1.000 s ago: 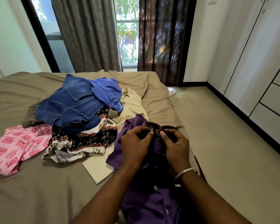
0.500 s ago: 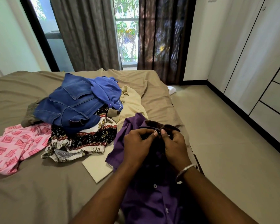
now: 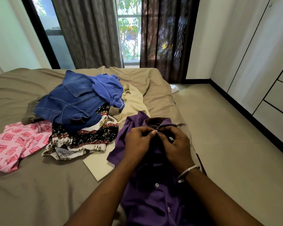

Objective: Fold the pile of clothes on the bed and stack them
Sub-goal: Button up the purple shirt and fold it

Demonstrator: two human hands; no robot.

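Hands barely shifted, left hand (image 3: 138,142) and right hand (image 3: 176,146) each grip pinching purple shirt (image 3: 153,198) collar, tan-sheeted bed (image 3: 31,185), curtained window (image 3: 129,35)

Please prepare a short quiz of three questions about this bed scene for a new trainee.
1. True or false: both hands pinch the purple shirt near its collar.
2. Which garment lies on top of the pile: A) blue jeans, B) pink patterned cloth, C) black patterned garment?
3. Fill in: the metal bangle is on the ___ wrist.

Key: 1 true; 2 A; 3 right.
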